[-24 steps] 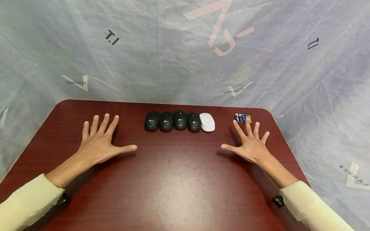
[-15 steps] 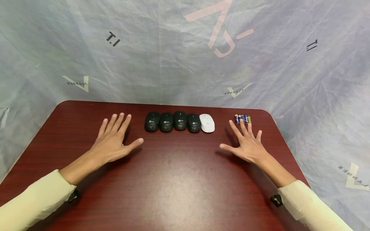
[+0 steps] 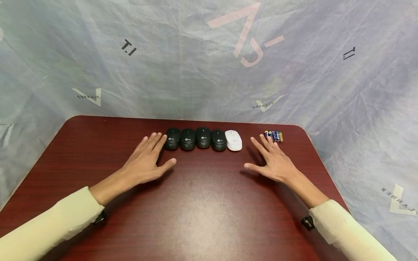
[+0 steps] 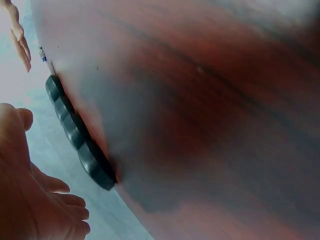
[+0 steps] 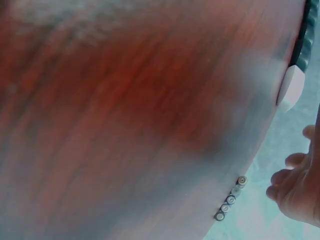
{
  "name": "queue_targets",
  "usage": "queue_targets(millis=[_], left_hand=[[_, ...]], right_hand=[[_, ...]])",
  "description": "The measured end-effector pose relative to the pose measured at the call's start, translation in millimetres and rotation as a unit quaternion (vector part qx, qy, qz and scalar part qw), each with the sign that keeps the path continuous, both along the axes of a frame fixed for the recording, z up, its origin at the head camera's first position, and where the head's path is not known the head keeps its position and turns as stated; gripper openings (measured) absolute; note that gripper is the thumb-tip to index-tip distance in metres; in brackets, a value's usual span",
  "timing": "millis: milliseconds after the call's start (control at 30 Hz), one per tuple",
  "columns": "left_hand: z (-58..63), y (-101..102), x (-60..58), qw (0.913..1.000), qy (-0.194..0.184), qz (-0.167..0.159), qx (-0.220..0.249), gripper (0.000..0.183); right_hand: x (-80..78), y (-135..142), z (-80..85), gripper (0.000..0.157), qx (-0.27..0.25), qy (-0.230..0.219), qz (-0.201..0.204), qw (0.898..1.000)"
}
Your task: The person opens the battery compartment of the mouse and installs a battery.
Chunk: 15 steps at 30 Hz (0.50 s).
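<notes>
Several black computer mice point(image 3: 187, 139) stand side by side in a row near the far edge of the table, with a white mouse point(image 3: 233, 140) at the row's right end. My left hand point(image 3: 147, 161) is held over the table, palm down and fingers straight, its index fingertip overlapping the leftmost black mouse point(image 3: 172, 139) in the head view. My right hand point(image 3: 274, 163) is spread out in front of a row of small batteries point(image 3: 277, 136), its fingertips overlapping them in that view. Neither hand holds anything. In the right wrist view the batteries point(image 5: 231, 199) lie with their ends toward the camera.
The dark red wooden table point(image 3: 202, 203) has rounded far corners. Grey printed sheeting point(image 3: 183, 65) hangs behind it and along both sides. A small black device point(image 3: 308, 223) sits under the right sleeve's cuff, and another point(image 3: 99, 217) under the left one.
My left hand has moved right, up to the leftmost mouse. The right hand has shifted slightly left, its fingers drawing closer together. The mice and batteries stay in their places.
</notes>
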State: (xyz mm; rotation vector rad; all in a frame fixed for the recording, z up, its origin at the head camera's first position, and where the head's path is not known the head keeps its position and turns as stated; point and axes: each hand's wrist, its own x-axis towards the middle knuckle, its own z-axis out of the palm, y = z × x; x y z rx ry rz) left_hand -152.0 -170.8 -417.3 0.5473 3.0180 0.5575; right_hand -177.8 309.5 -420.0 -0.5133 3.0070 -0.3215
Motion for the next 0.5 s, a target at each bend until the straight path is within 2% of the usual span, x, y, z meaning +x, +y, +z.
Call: queue_targets(millis=[267, 500], left_hand=[[-8.1, 26, -0.4, 0.9993, 0.001, -0.038, 0.005, 0.094], [-7.0, 46, -4.1, 0.9967, 0.015, -0.078, 0.016, 0.079]], right_hand=[[-6.7, -4, 1.8, 0.098, -0.017, -0.015, 0.036, 0.999], [-9.8, -7, 2.8, 0.093, -0.018, -0.030, 0.048, 0.998]])
